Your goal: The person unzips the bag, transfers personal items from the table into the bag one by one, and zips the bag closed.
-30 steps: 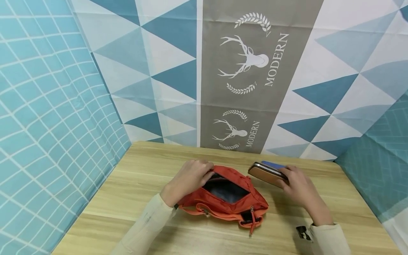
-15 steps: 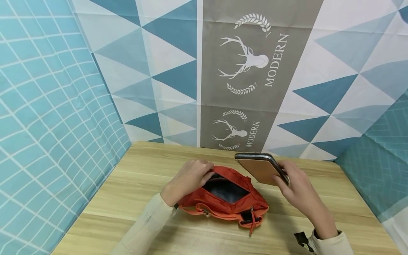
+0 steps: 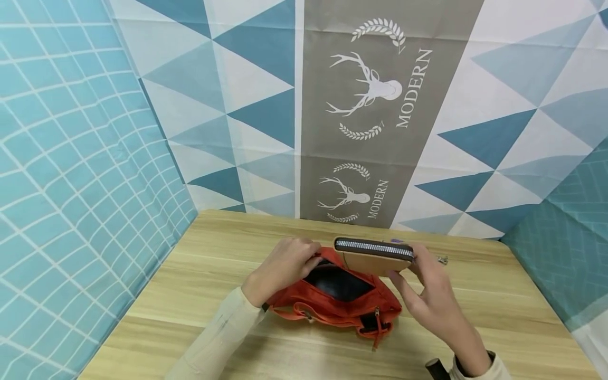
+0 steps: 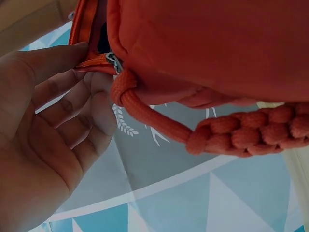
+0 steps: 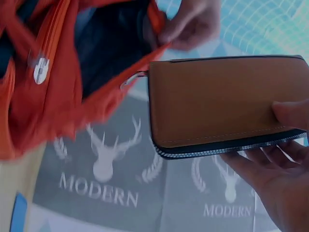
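An orange fabric bag (image 3: 332, 301) lies on the wooden table (image 3: 199, 295) with its zip mouth gaping, dark lining showing. My left hand (image 3: 285, 266) pinches the far left edge of the opening (image 4: 91, 60), holding it apart. A braided orange strap (image 4: 231, 133) hangs from the bag. My right hand (image 3: 423, 295) grips a tan zip-around wallet (image 3: 375, 254) by its right end, edge-on and just above the bag's mouth. In the right wrist view the wallet (image 5: 222, 108) sits right beside the open bag (image 5: 67, 77).
Patterned cloth walls stand close behind and on both sides of the table. A small metal object (image 3: 443, 259) lies on the table behind the right hand. A blue item (image 5: 19, 212) shows at the table's edge in the right wrist view.
My right hand has lifted the wallet off the table, turned it on edge and carried it left over the bag's mouth. The left hand has stayed on the opening.
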{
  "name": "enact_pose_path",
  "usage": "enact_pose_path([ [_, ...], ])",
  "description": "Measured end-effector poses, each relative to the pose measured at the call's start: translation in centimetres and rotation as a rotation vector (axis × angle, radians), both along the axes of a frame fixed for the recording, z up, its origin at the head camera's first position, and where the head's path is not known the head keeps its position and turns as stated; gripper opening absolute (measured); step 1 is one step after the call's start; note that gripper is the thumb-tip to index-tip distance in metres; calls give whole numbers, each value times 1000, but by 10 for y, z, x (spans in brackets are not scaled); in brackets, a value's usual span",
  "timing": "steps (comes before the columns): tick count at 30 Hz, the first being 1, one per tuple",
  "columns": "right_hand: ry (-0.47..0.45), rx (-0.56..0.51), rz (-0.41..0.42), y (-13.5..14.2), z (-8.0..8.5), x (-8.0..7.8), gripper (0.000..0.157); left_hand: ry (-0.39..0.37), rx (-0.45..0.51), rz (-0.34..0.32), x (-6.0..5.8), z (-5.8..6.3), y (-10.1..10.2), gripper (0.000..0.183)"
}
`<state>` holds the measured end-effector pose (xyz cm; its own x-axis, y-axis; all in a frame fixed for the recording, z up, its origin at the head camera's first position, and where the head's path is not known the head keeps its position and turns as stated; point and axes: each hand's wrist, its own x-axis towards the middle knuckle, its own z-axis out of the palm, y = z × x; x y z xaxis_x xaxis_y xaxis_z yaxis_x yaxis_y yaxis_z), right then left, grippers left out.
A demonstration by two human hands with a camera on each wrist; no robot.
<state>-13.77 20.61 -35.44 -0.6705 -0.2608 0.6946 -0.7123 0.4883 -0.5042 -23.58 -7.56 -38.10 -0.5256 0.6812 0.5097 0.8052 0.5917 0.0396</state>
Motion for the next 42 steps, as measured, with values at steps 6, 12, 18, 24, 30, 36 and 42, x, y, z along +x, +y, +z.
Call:
enact_pose_path([
  [6, -23, -137, 192, -18, -10, 0, 65, -37, 17, -14, 1, 1, 2, 10],
  [12, -34, -127, 295, -36, -31, -6, 58, -95, 8, -11, 1, 2, 1, 16],
  [18, 19, 167, 131, -34, -50, -16, 36, -99, 6, -30, -1, 2, -1, 24],
  [24, 197, 445, 17, -33, -56, -22, 45, -129, 7, -87, 0, 4, -2, 18],
  [30, 330, 535, -53, -37, -59, -23, 41, -175, -8, -117, 3, 9, -1, 20],
  [36, 284, 532, -91, -35, -59, -25, 21, -212, -70, -90, 13, 23, -6, 23],
  [42, 248, 525, -126, -30, -61, -30, 45, -290, -87, -77, 18, 28, -10, 22],
])
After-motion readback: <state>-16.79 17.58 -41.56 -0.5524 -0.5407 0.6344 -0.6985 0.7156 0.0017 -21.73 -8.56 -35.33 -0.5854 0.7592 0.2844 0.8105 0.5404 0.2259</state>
